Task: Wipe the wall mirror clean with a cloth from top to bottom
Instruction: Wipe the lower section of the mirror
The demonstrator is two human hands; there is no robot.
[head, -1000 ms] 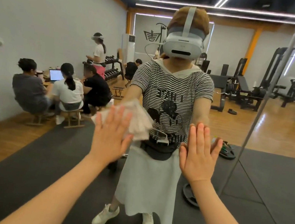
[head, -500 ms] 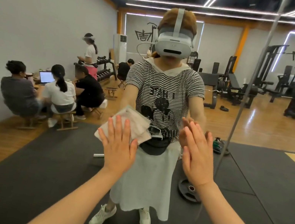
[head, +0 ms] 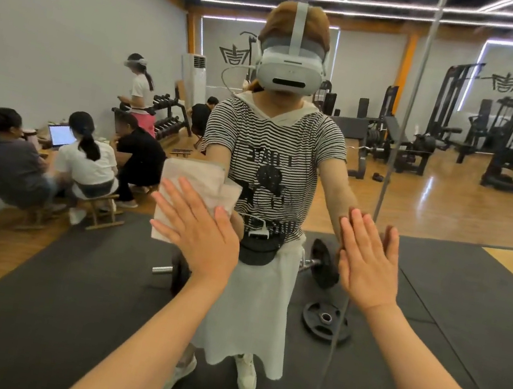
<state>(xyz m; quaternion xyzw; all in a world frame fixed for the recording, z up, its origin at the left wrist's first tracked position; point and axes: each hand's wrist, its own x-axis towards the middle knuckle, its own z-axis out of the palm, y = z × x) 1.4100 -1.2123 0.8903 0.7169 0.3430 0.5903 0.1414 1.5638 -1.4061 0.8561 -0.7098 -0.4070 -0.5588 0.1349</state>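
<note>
Mirror (head: pixel 75 11) glass under flat left hand (head: pixel 203 239), pale crumpled cloth (head: pixel 195 184).

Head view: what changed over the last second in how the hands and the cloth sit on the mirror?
The left hand stays flat on the cloth, pressing it to the mirror; the cloth now lies more upright under it. The right hand stays open against the glass, beside the vertical seam. Nothing was picked up or let go.
</note>
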